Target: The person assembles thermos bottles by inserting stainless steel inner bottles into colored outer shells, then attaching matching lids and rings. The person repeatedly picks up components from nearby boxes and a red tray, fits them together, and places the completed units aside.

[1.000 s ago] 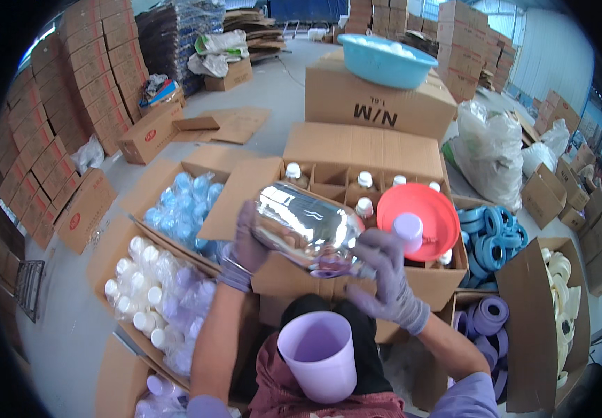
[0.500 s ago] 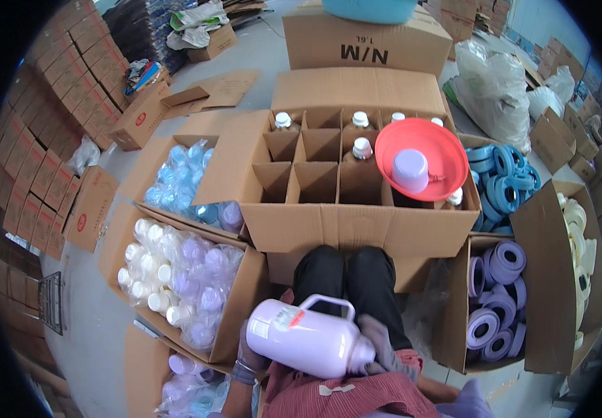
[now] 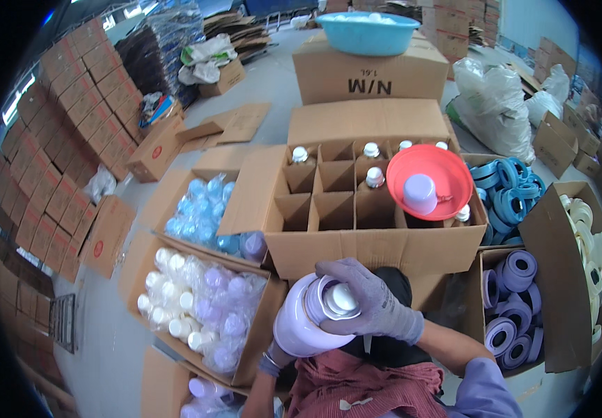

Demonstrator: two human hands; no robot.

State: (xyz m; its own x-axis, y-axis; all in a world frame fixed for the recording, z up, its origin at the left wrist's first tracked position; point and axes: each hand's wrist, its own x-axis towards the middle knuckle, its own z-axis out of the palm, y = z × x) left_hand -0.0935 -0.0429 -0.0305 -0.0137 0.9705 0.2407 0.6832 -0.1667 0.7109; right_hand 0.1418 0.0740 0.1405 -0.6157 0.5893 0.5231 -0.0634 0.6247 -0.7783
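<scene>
A lilac thermos flask (image 3: 299,319) is tilted over my lap, its open neck turned up and a white stopper (image 3: 342,298) showing in the mouth. My right hand (image 3: 383,305), in a grey glove, wraps its fingers round the neck rim beside the stopper. Low on the flask's left side, my left hand (image 3: 280,355) holds the body; its fingers are largely hidden beneath. Just ahead, a divided cardboard box (image 3: 377,251) holds several white-capped bottles. On its right corner rests a red basin (image 3: 447,167) with a lilac cup (image 3: 420,194) in it.
To the left, one carton (image 3: 251,341) contains bagged white and lilac cups; another holds blue ones (image 3: 200,212). Lilac rings (image 3: 506,310), teal rings (image 3: 510,198) and cream parts (image 3: 583,233) fill cartons at right. Beyond stands a blue tub (image 3: 367,38) on a closed box.
The flask has swung from lying sideways to neck up, stopper facing me. My right hand has moved up onto its neck rim. The view has tipped upward.
</scene>
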